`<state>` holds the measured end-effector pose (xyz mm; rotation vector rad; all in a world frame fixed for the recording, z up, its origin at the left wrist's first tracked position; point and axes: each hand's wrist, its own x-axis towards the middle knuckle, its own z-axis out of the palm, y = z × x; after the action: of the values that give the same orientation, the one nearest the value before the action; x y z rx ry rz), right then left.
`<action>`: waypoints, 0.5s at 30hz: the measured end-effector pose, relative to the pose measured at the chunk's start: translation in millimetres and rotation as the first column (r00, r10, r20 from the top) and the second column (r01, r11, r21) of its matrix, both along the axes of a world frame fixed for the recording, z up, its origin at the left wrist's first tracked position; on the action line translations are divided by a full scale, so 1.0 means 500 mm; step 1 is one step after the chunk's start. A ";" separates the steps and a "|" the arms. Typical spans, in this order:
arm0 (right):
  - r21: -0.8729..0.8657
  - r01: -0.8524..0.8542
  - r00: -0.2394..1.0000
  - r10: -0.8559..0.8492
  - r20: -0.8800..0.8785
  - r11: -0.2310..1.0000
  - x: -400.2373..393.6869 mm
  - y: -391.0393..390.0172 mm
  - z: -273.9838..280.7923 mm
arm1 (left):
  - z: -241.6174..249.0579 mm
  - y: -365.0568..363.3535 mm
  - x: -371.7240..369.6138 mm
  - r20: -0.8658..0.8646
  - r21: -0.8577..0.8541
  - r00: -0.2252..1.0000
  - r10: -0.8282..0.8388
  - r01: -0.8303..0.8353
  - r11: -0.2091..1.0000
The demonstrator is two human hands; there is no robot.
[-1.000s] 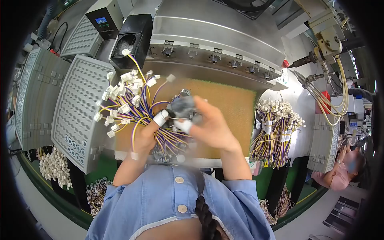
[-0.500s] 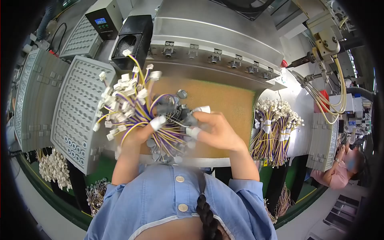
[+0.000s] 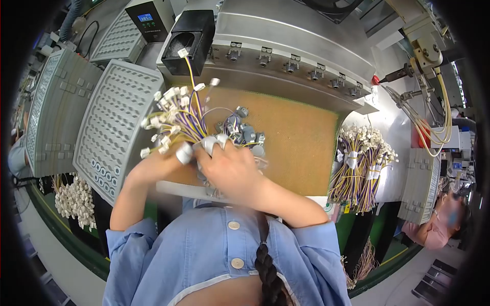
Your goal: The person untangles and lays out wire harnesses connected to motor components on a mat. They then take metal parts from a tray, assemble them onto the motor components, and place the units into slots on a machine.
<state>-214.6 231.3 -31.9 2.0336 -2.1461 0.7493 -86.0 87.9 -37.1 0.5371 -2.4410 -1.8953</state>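
A bundle of yellow, purple and white wires with white connectors (image 3: 176,109) fans out to the upper left over the tan work mat (image 3: 296,137). My left hand (image 3: 161,163), with white covers on its fingertips, is closed round the lower left of the bundle. Across the bundle's near part lies my right hand (image 3: 229,166), its covered fingertips pressed on the wires close to my left hand. Small grey round parts (image 3: 247,132) on wires lie just beyond my right hand. Some wire ends beneath my hands are hidden.
Grey trays (image 3: 120,122) stand at the left, a black box (image 3: 189,43) behind. Tied wire bundles (image 3: 357,166) lie on the right of the metal bench. A soldering iron (image 3: 395,75) hangs at the upper right. A co-worker in pink (image 3: 431,227) is at the far right.
My right hand has moved left across the bundle, next to my left hand. My left hand has shifted slightly left. More grey parts now show beyond my right hand. The view has shifted a little.
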 end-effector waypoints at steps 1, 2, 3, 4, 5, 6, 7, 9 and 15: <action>0.040 0.024 0.998 -0.021 -0.052 0.999 0.001 -0.007 -0.002 | 0.032 0.012 -0.001 0.037 -0.191 0.998 0.046 -0.038 0.981; 0.079 0.045 0.994 -0.037 -0.107 0.996 0.003 -0.013 -0.003 | 0.047 0.024 0.007 0.064 -0.377 0.993 0.102 -0.071 0.924; 0.081 0.038 0.999 -0.037 -0.015 0.996 0.004 -0.017 -0.008 | 0.032 0.029 0.021 -0.025 -0.332 0.990 0.136 -0.137 0.933; 0.080 0.029 0.999 -0.028 -0.018 0.996 0.004 -0.016 -0.003 | 0.016 0.035 0.028 -0.029 -0.332 0.989 0.145 -0.147 0.932; 0.050 0.018 0.998 -0.021 0.066 0.999 0.000 -0.012 0.004 | 0.005 0.040 0.028 -0.060 0.051 0.930 0.363 -0.360 0.932; 0.025 0.015 0.988 -0.019 0.155 1.000 -0.004 -0.004 0.007 | 0.005 0.043 0.025 0.001 0.425 0.833 0.553 -0.501 0.754; 0.034 0.016 0.987 -0.021 0.161 0.999 -0.013 0.003 0.004 | 0.007 0.063 0.014 -0.007 0.708 0.731 0.682 -0.478 0.519; 0.181 -0.126 0.801 -0.008 0.598 0.975 -0.046 0.014 0.000 | -0.006 0.089 0.007 -0.040 0.738 0.734 0.678 -0.436 0.516; 0.023 -0.230 0.663 0.139 0.735 0.973 -0.046 0.067 0.017 | -0.041 0.116 -0.003 -0.242 0.664 0.831 0.502 -0.235 0.710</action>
<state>-237.8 264.9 -23.2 2.2919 -2.3775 1.7816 -87.3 145.7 -57.4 0.5188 -1.2953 -2.2805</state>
